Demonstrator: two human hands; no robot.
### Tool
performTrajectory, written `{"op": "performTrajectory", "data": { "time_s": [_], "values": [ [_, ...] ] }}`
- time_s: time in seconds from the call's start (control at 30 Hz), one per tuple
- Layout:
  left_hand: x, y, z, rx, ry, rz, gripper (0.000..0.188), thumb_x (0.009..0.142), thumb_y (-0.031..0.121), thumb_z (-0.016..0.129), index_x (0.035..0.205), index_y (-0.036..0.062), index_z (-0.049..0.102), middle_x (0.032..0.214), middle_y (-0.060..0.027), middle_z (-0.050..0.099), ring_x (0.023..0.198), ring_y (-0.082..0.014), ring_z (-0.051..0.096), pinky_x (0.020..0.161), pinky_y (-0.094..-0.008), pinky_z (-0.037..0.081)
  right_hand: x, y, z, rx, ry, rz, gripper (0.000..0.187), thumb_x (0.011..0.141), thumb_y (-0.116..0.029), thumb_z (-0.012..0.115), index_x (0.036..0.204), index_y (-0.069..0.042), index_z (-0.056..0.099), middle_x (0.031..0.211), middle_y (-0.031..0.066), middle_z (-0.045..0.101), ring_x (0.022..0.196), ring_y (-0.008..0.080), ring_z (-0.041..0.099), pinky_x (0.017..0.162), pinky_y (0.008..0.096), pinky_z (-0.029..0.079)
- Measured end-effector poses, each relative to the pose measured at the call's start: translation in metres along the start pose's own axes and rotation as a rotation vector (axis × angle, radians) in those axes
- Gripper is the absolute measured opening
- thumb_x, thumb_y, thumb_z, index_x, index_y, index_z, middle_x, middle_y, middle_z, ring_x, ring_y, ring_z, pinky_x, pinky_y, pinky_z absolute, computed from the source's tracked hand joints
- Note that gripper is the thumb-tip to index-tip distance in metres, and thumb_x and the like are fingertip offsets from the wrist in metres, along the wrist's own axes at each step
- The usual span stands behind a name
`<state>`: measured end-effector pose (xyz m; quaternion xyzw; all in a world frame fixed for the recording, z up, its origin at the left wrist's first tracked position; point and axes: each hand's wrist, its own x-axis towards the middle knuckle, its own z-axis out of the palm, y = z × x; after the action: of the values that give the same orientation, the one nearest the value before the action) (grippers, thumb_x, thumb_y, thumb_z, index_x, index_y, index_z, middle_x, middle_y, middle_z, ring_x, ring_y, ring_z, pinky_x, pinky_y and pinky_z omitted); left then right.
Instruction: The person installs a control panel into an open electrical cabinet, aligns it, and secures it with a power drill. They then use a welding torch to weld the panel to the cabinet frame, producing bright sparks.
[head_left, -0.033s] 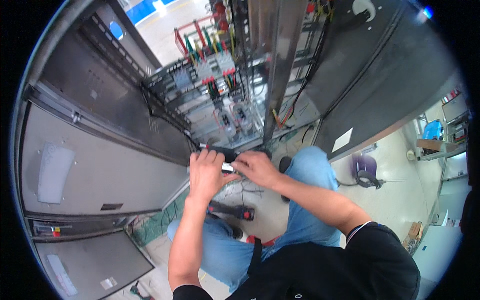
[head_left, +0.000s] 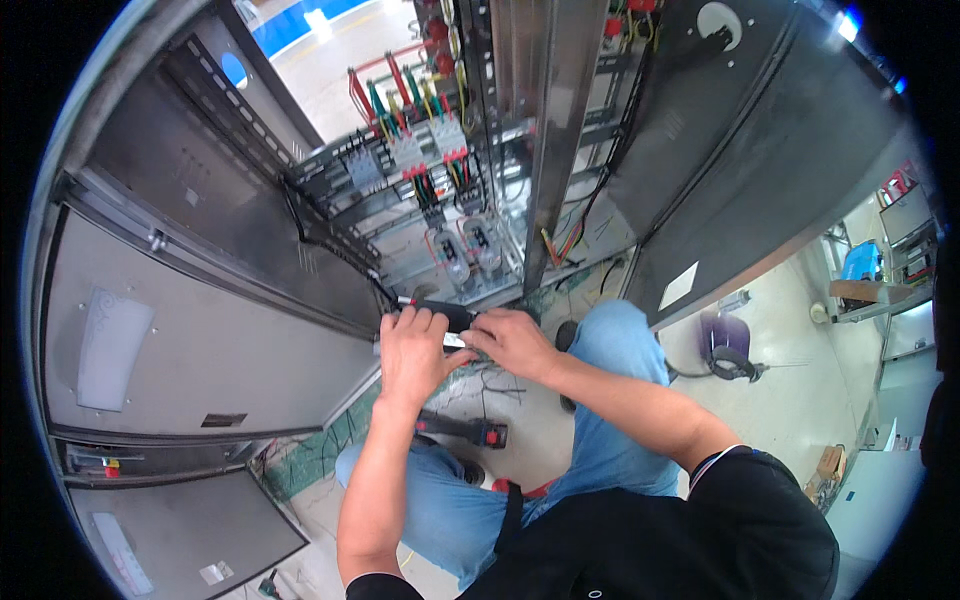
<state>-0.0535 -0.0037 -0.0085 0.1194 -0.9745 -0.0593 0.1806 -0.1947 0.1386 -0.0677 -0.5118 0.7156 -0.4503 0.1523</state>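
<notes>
Both hands meet at the foot of an open metal cabinet (head_left: 490,140), above the floor. My left hand (head_left: 408,350) is closed, fingers curled over a black tube-like piece (head_left: 447,314), thumb reaching toward the right. My right hand (head_left: 512,342) is closed at the right end of that piece, its fingertips bent inward. A small white part (head_left: 453,341) shows between the hands, below the black piece. My fingers cover much of both, so their exact kind is hidden. A black cable (head_left: 375,282) runs down the cabinet's left side toward the black piece.
Inside the cabinet are white circuit breakers (head_left: 407,152) with coloured wires. A black tool with a red end (head_left: 490,434) lies on the floor between my legs. Grey doors (head_left: 200,340) flank the left. A purple-and-black item (head_left: 728,342) stands on the floor at right.
The view has shifted slightly. My right hand has moved a little closer to my left; both stay on the black piece.
</notes>
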Motion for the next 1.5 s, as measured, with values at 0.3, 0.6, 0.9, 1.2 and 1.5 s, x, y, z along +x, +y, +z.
{"op": "performTrajectory", "data": {
  "time_s": [0.3,0.6,0.9,1.2,1.5],
  "values": [
    [0.007,-0.003,0.001,-0.014,0.182,-0.128,0.048,0.058,0.045,0.091,0.079,0.0103,0.067,0.079,-0.0060,0.066,0.083,-0.0269,0.063,0.074,-0.0415,0.042,0.036,-0.005,-0.023,-0.129,-0.083,-0.192,0.022,0.095,-0.025,0.069,0.091,-0.003,0.070,0.084,0.0166,0.063,0.082,0.0380,0.064,0.072,0.0479,0.052],
    [0.010,0.005,0.011,-0.006,0.256,-0.111,0.045,0.063,0.046,0.087,0.079,0.0100,0.066,0.080,-0.0071,0.066,0.086,-0.0284,0.063,0.075,-0.0423,0.042,0.025,-0.018,-0.028,-0.265,0.029,-0.119,0.028,0.095,-0.023,0.069,0.080,-0.001,0.062,0.079,0.0189,0.060,0.076,0.0410,0.062,0.067,0.0494,0.049],
    [0.001,0.011,0.016,-0.058,0.305,-0.117,0.044,0.062,0.045,0.088,0.076,0.0107,0.064,0.077,-0.0051,0.062,0.081,-0.0264,0.060,0.072,-0.0420,0.039,0.024,-0.020,-0.027,-0.159,0.033,0.034,0.030,0.092,-0.030,0.073,0.081,-0.002,0.072,0.075,0.0182,0.062,0.074,0.0385,0.063,0.068,0.0478,0.048],
    [0.003,0.009,0.018,-0.028,0.348,-0.097,0.046,0.063,0.046,0.088,0.075,0.0103,0.062,0.076,-0.0062,0.061,0.078,-0.0274,0.059,0.070,-0.0416,0.039,0.031,-0.019,-0.027,-0.202,0.041,0.078,0.040,0.089,-0.035,0.076,0.074,0.001,0.066,0.070,0.0193,0.061,0.066,0.0388,0.059,0.062,0.0451,0.045],
    [-0.007,0.013,0.009,-0.016,0.345,-0.127,0.054,0.062,0.055,0.088,0.072,0.0081,0.065,0.074,-0.0058,0.060,0.080,-0.0280,0.061,0.070,-0.0397,0.040,0.039,-0.004,-0.052,0.349,-0.306,0.301,0.040,0.100,-0.035,0.070,0.117,0.002,0.073,0.098,0.0043,0.073,0.091,0.0084,0.062,0.082,0.0275,0.051]
  ]
}}
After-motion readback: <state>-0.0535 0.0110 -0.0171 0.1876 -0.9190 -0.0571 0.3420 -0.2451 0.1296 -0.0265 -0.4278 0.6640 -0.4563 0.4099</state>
